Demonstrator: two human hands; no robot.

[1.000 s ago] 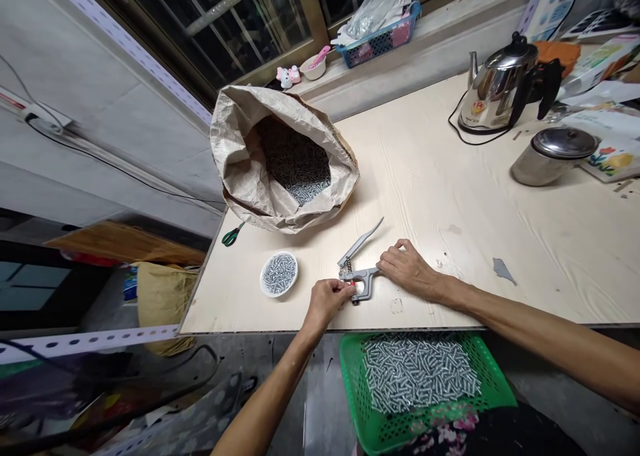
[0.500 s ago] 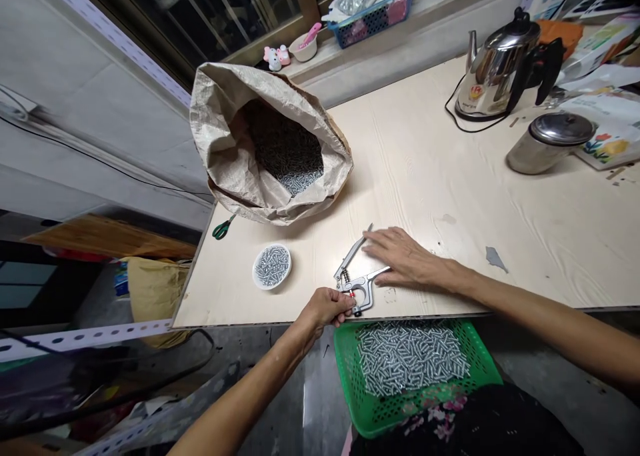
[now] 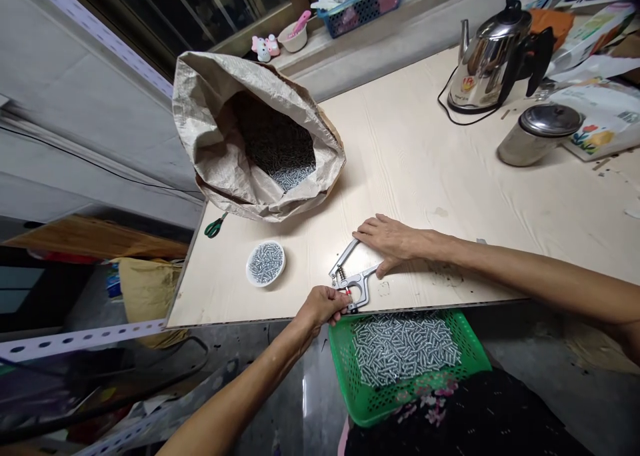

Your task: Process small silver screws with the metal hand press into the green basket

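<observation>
From my remote seat I have the grey hand pliers point(image 3: 358, 279) close to the near edge of the worktop point(image 3: 430, 176), the handles spread apart. My left hand point(image 3: 325, 304) has a narrow grip — thumb and fingers pinched at the pliers' nose, beside a red part point(image 3: 349, 292); whether they hold a small piece, I cannot tell. My right hand point(image 3: 389, 237) has a wide grip, fingers at the end of the upper handle point(image 3: 345, 256), thumb by the lower one. Toward the near left corner I see a white bowl point(image 3: 253, 281) full of small metal pieces point(image 3: 267, 261). Just below the near edge, a green basket point(image 3: 357, 404) carries more. An open sack point(image 3: 210, 169) stands at the far left corner, green-handled scissors point(image 3: 215, 227) beside it at the left edge. Off right, toward the far edge, stands a steel kettle point(image 3: 493, 59) — a lidded canister point(image 3: 527, 139) near it.
</observation>
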